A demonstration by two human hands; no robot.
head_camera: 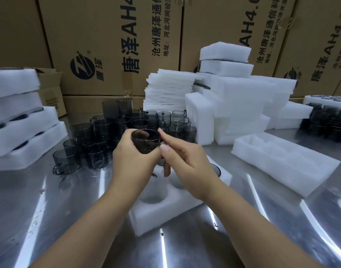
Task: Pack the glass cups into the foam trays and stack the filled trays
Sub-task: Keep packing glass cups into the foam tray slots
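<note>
A smoky grey glass cup (145, 141) is held in the air above a white foam tray (177, 206) on the metal table. My left hand (132, 161) grips the cup round its body from the left. My right hand (185, 163) pinches the cup at its right side, where the handle is, with thumb and fingers curled. The tray has round pockets; one at its right end holds a cup (216, 170), and two near pockets look empty. A cluster of several loose grey cups (111, 132) stands behind my hands.
Filled foam trays (20, 120) are stacked at the left. Another open foam tray (281, 161) lies at the right, with foam sheets (169, 89) and foam blocks (243, 105) behind. More cups (328, 122) sit far right. Cardboard boxes (111, 45) wall the back.
</note>
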